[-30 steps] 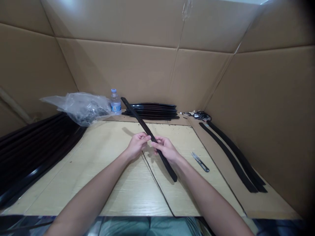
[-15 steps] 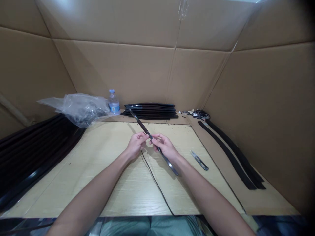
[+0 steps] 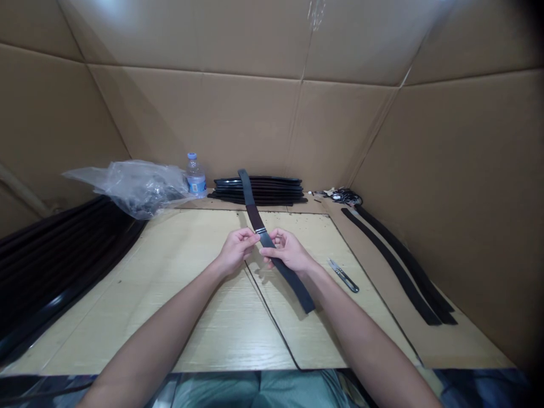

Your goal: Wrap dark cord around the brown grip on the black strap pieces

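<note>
Above the middle of the table, a long curved black strip (image 3: 292,281) with a dark brown band is held slanting, its broad face turned up. My right hand (image 3: 287,249) is closed on the strip below the band, thumb on top. A thin dark cord (image 3: 268,311) runs from the table's front edge up to my left hand (image 3: 236,249). The left fingers pinch at the strip's left edge, where a few turns of cord (image 3: 260,230) circle it; the cord's end inside them is partly hidden. Thread snips (image 3: 343,276) lie to the right.
Stacked black strips (image 3: 263,190) stand at the back, more black strips (image 3: 63,255) at left and flat strips (image 3: 395,266) at right. A plastic bag (image 3: 144,187), a water bottle (image 3: 196,177) and a tangle of dark cord (image 3: 346,196) sit along the cardboard walls (image 3: 246,124).
The strip has turned from edge-on to showing its broad face, and its far end has swung right. Both hands stay in nearly the same place.
</note>
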A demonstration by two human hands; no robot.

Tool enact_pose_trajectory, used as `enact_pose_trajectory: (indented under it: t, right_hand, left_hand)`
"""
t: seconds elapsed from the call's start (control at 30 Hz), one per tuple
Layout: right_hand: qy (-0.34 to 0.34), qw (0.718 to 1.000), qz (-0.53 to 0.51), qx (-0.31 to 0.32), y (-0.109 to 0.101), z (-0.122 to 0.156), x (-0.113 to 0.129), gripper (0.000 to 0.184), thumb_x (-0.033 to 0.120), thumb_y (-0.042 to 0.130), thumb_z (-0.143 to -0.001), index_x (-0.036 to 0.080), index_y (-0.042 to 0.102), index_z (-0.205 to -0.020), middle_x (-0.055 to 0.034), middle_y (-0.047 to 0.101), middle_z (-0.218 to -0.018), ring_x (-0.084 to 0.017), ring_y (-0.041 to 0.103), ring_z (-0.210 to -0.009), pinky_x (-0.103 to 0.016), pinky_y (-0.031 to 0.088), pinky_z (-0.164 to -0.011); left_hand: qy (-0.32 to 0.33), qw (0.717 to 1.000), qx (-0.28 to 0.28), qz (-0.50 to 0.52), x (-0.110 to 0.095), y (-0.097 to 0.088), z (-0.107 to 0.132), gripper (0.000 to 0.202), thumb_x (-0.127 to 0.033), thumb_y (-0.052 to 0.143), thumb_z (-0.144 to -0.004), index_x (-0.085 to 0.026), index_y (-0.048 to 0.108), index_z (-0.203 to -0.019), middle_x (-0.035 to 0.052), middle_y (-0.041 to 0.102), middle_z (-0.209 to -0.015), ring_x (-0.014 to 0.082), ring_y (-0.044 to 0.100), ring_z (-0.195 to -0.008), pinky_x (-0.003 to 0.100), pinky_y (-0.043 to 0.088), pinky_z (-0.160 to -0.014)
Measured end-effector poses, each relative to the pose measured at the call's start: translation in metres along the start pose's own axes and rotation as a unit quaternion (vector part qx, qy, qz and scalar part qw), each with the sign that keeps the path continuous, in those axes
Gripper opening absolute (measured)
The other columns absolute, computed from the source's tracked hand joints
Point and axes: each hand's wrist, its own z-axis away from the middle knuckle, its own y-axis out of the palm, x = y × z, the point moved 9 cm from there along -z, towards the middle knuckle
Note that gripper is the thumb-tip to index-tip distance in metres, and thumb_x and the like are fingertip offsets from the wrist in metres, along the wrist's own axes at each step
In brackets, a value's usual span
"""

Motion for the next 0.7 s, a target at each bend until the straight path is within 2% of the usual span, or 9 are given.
enact_pose_trajectory:
  t: [0.1,0.27,0.4,0.47,0.57,0.7]
  right_hand:
    - [-0.009,1.0,0.003,0.019,0.005,0.001,0.005,0.043,0.036,0.079,-0.064,0.021,0.045,-0.086,0.0041,0.067,-0.065,-0.01,0.057,-0.042,-0.019,0.043,-0.037]
    - [0.004,0.999,-0.04,-0.017,0.001,-0.003,0.001,0.035,0.037,0.075,-0.068,0.02,0.056,-0.092,-0.0003,0.069,-0.073,-0.008,0.054,-0.048,-0.019,0.04,-0.042]
    - [0.008,0.997,-0.063,-0.047,-0.001,-0.005,-0.007,0.047,0.03,0.078,-0.065,0.018,0.061,-0.107,0.0015,0.065,-0.067,-0.008,0.051,-0.048,-0.019,0.041,-0.042]
    - [0.005,0.996,-0.06,-0.06,-0.001,-0.005,-0.009,0.044,0.028,0.08,-0.063,0.016,0.064,-0.103,0.0012,0.064,-0.068,-0.007,0.05,-0.049,-0.019,0.043,-0.043]
    - [-0.008,0.998,-0.037,-0.048,0.003,-0.005,-0.009,0.033,0.026,0.08,-0.063,0.014,0.07,-0.091,-0.0033,0.068,-0.081,-0.008,0.055,-0.056,-0.02,0.049,-0.046]
    - [-0.018,0.998,-0.031,-0.051,0.003,-0.004,-0.009,0.033,0.026,0.081,-0.06,0.014,0.069,-0.088,-0.0054,0.068,-0.088,-0.013,0.061,-0.067,-0.023,0.055,-0.05]
  left_hand:
    - [0.003,1.0,-0.011,0.002,-0.002,-0.003,-0.001,0.03,-0.033,0.075,-0.07,-0.015,0.052,-0.065,-0.0096,0.033,-0.043,0.0019,0.021,-0.036,0.017,0.011,-0.038]
    - [0.026,0.998,-0.061,-0.021,-0.006,-0.015,-0.004,0.033,-0.036,0.077,-0.066,-0.014,0.053,-0.063,-0.0094,0.034,-0.042,0.002,0.022,-0.036,0.018,0.011,-0.038]
    - [0.031,0.996,-0.064,-0.047,-0.004,-0.014,-0.004,0.033,-0.039,0.077,-0.065,-0.014,0.055,-0.067,-0.0087,0.038,-0.043,0.0025,0.026,-0.036,0.018,0.013,-0.038]
    - [0.026,0.997,-0.058,-0.048,-0.002,-0.012,-0.004,0.034,-0.039,0.077,-0.065,-0.014,0.055,-0.068,-0.0084,0.039,-0.045,0.0025,0.027,-0.037,0.018,0.015,-0.039]
    - [0.021,0.998,-0.046,-0.034,-0.001,-0.008,-0.002,0.034,-0.038,0.077,-0.066,-0.014,0.054,-0.068,-0.0086,0.037,-0.046,0.0023,0.026,-0.038,0.018,0.015,-0.04]
    - [0.025,0.998,-0.042,-0.026,-0.004,-0.006,-0.001,0.032,-0.037,0.076,-0.067,-0.014,0.054,-0.066,-0.0087,0.036,-0.046,0.0021,0.025,-0.038,0.017,0.015,-0.04]
